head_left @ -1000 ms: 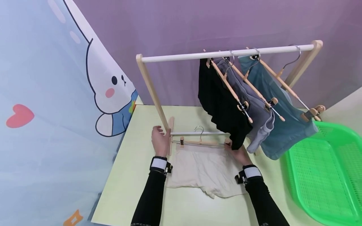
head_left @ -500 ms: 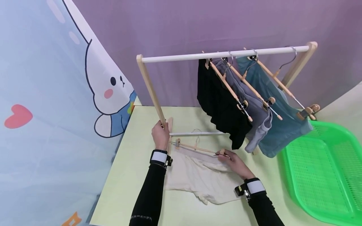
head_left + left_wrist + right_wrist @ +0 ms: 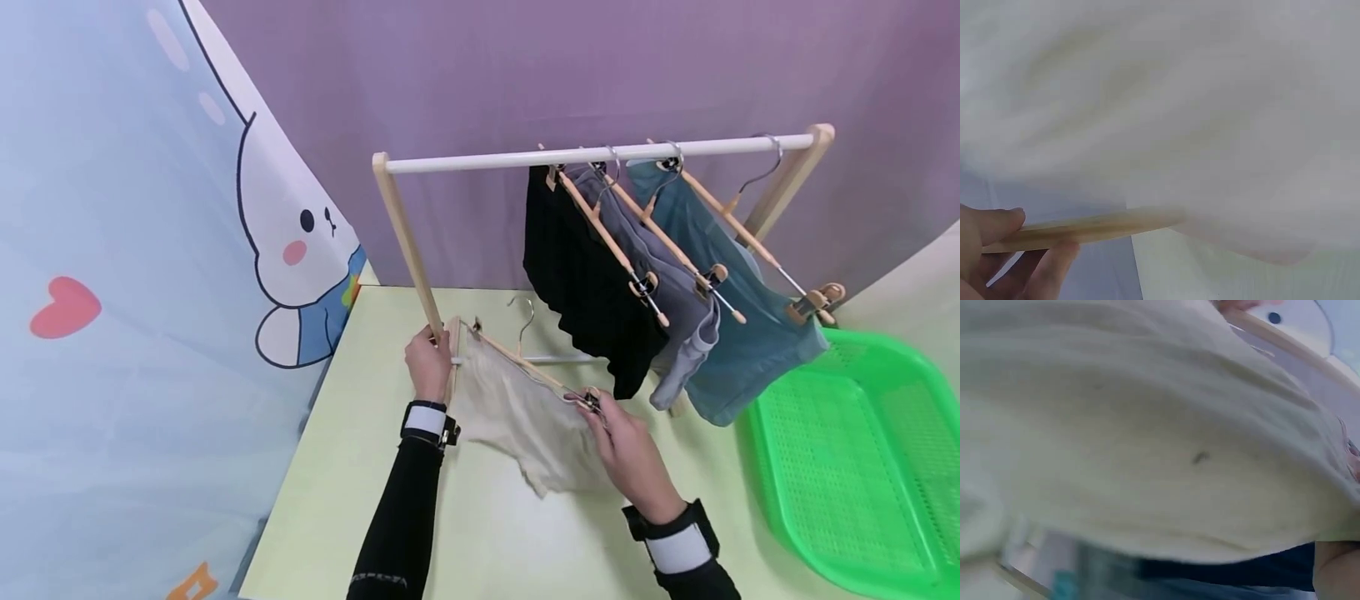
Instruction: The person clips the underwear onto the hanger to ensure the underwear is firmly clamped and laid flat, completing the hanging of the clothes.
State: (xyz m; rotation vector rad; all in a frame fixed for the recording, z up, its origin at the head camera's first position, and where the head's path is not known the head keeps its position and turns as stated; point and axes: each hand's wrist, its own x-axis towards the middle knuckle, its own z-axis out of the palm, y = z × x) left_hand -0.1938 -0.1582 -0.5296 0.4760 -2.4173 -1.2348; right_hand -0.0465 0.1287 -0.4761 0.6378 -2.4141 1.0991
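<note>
Nearest, the soft, light cream fabric shorts [image 3: 525, 417], clipped to a stiff wooden clip hanger [image 3: 525, 362], are held above the pale green bench [image 3: 360, 467] by the right hand [image 3: 626, 450] pinching the hanger's near end, judged the firmest hold, while farther off the left hand [image 3: 427, 362] grips the wooden rack post [image 3: 408, 246].

The head camera looks forward and down from above the person's arms, taking in the whole drying rack [image 3: 600, 154], the table [image 3: 487, 533] and the green basket [image 3: 862, 467]. The left wrist camera sits very close under the cream shorts [image 3: 1210, 112], facing along the fingers [image 3: 997, 225] to a wooden rack post [image 3: 1085, 228]. The right wrist camera is nearer still, its frame filled by the same shorts [image 3: 1147, 444], blurred. All three views share that cloth.
</note>
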